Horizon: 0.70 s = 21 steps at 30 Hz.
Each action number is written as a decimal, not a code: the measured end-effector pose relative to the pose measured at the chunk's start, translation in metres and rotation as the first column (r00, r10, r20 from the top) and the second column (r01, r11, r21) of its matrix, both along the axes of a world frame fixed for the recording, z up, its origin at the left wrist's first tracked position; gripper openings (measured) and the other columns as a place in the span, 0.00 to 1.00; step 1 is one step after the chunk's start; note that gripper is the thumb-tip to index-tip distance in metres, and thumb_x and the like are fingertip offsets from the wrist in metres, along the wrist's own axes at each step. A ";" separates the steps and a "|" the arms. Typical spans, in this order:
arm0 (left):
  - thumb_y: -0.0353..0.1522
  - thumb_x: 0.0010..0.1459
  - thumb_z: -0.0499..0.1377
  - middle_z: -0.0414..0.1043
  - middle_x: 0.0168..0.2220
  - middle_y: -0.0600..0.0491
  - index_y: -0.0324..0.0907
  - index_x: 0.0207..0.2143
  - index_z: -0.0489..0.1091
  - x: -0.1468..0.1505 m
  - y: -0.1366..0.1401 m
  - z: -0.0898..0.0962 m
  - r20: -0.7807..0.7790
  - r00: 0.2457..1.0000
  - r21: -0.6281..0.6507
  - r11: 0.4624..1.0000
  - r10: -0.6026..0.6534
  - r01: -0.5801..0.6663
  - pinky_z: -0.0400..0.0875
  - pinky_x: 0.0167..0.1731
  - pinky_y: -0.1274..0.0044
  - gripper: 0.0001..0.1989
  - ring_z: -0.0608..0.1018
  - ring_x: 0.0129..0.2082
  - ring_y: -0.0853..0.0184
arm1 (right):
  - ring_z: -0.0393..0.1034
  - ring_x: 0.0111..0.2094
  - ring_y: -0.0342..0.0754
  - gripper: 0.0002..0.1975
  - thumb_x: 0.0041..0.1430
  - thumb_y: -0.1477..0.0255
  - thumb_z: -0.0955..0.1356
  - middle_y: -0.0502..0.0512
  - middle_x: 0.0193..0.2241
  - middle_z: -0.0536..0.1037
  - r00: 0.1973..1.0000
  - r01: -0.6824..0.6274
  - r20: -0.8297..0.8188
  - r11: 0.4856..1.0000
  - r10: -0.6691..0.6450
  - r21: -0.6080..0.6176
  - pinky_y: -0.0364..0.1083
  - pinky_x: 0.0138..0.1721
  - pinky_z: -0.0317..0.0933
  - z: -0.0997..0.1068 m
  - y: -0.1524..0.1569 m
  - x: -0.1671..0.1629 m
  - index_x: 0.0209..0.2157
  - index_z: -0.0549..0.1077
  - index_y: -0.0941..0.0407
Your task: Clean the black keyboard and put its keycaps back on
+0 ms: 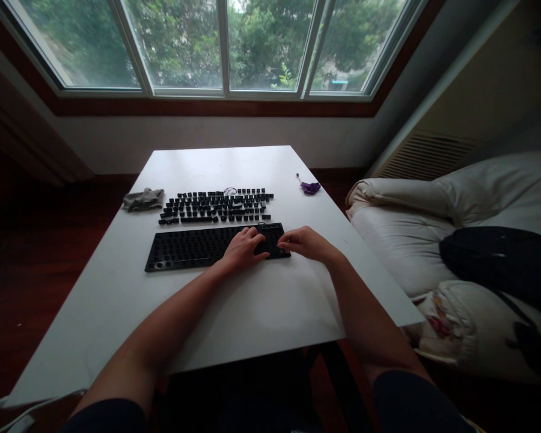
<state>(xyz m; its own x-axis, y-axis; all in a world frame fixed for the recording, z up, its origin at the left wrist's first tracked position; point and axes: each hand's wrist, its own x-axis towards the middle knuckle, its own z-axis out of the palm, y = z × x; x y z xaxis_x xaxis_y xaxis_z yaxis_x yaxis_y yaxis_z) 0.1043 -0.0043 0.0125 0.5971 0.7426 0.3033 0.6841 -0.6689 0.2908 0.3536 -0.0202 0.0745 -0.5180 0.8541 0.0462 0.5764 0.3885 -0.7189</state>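
Note:
A black keyboard with its keycaps off lies flat on the white table in front of me. My left hand rests on its right half, fingers spread and thumb stretched along the near edge. Over the right end of the keyboard, my right hand has its fingertips pinched together; whatever is between them, if anything, is too small to make out. Just beyond the keyboard, many loose black keycaps are laid out in rows that follow a keyboard's layout.
On the white table, a grey cloth lies at the left edge. A purple cloth and a small thin-handled item lie at the right edge. Beyond that side stands a pale sofa with a dark bag.

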 end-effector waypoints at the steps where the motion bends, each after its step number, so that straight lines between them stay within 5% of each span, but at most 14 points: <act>1: 0.44 0.58 0.66 0.68 0.46 0.48 0.45 0.48 0.72 0.000 0.000 0.000 0.000 1.000 -0.003 1.000 0.000 0.000 0.70 0.48 0.65 0.19 0.71 0.47 0.56 | 0.74 0.27 0.46 0.17 0.63 0.58 0.69 0.53 0.26 0.82 1.000 0.010 -0.013 1.000 -0.010 -0.014 0.42 0.31 0.64 -0.001 0.001 0.001 0.37 0.82 0.56; 10: 0.44 0.57 0.67 0.69 0.46 0.48 0.46 0.49 0.73 0.000 -0.001 0.002 0.002 1.000 -0.019 1.000 0.009 -0.009 0.70 0.49 0.64 0.20 0.71 0.48 0.56 | 0.75 0.28 0.47 0.16 0.61 0.59 0.70 0.54 0.27 0.82 0.998 0.020 -0.059 0.993 -0.027 -0.115 0.43 0.30 0.65 -0.006 0.002 0.005 0.37 0.82 0.57; 21: 0.44 0.57 0.67 0.69 0.46 0.48 0.46 0.48 0.73 0.000 0.000 -0.001 0.018 1.000 -0.008 1.000 0.005 -0.005 0.70 0.50 0.64 0.19 0.71 0.48 0.56 | 0.77 0.37 0.50 0.19 0.59 0.57 0.70 0.58 0.35 0.83 0.987 -0.069 -0.159 0.955 0.023 -0.289 0.48 0.41 0.69 0.001 0.009 0.027 0.41 0.83 0.58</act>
